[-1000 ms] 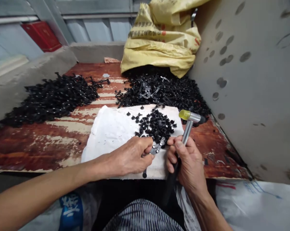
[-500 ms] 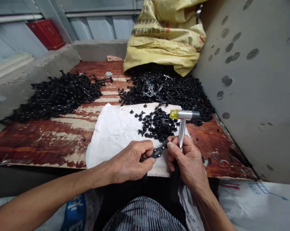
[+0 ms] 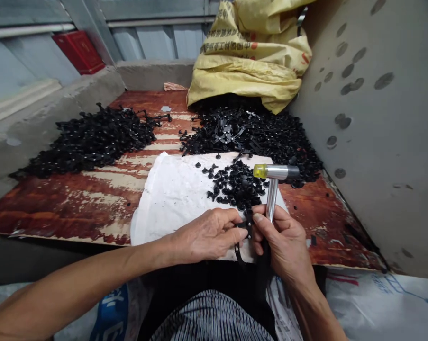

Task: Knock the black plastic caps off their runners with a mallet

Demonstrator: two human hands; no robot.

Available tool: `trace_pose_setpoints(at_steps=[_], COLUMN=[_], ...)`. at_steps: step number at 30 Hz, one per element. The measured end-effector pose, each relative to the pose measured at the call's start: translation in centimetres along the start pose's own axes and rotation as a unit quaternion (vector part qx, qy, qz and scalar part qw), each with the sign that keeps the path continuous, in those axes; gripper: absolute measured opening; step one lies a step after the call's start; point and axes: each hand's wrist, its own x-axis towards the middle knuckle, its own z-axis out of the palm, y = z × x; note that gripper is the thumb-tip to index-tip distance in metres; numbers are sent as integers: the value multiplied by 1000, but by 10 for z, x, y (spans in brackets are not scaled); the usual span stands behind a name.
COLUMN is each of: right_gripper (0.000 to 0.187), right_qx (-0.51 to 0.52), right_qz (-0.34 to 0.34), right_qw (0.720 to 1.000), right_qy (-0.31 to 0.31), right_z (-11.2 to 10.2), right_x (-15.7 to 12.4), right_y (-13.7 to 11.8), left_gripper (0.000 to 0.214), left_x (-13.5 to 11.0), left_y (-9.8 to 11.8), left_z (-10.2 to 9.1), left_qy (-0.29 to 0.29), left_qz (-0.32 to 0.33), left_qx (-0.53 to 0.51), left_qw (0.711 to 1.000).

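Pinching a black strip (image 3: 248, 226) over the near edge of a white cloth (image 3: 171, 199), left hand (image 3: 206, 234) and right hand (image 3: 283, 244) nearly touch, the right also gripping a hammer (image 3: 276, 171); a slip could scatter the loose black studs (image 3: 235, 185) on the cloth

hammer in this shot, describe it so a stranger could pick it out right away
On the red-brown board, find the white sheet at the front. The right hand holds a hammer upright at the sheet's right side; its silver head with one yellow tip stands out from the black parts nearby.
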Motion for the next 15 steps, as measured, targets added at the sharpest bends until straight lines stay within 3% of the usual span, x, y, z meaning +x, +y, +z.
trace_pose_setpoints(at_steps=[3, 6, 11, 15], right_gripper=[25, 24, 20, 22], right_qx=[1, 18, 59, 49], right_qz=[0, -14, -36, -19], right_qw=[1000, 1000, 996, 995], right_qy=[-1, 9, 63, 85], right_z=[-1, 0, 5, 8], right_x=[-1, -2, -4, -3], right_y=[0, 0, -2, -2], left_gripper=[19, 22, 24, 22], left_x=[4, 3, 0, 8], left_y=[0, 1, -7, -15], left_z=[1, -12, -70, -108], left_qy=[16, 52, 179, 289], left_qz=[-15, -4, 12, -26], left_qx=[13, 28, -18, -50], left_qw=[1000, 998, 984, 956])
